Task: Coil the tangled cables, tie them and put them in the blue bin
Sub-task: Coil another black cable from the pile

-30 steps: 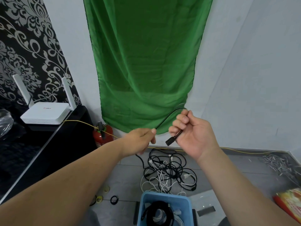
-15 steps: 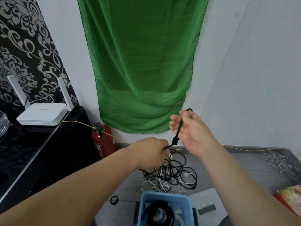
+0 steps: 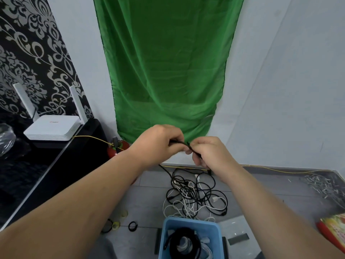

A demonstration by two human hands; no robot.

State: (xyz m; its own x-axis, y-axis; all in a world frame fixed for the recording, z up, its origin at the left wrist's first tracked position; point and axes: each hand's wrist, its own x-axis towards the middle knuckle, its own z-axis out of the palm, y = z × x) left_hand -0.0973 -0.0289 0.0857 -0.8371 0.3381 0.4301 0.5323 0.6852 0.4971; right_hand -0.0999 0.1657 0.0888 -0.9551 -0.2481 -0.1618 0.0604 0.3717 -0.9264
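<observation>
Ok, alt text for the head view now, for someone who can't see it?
The left hand and right hand pinch a black cable before a green cloth; it trails down to a tangle of black and white cables on the floor. A blue bin nearest the camera holds a coiled cable; a white router sits left.

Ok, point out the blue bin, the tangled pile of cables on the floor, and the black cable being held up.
blue bin [image 3: 188, 222]: head view, on its far rim.
cable pile [image 3: 196, 195]: head view, on the middle of the tangle.
black cable [image 3: 183, 142]: head view, on its exposed stretch, held in the air.
</observation>
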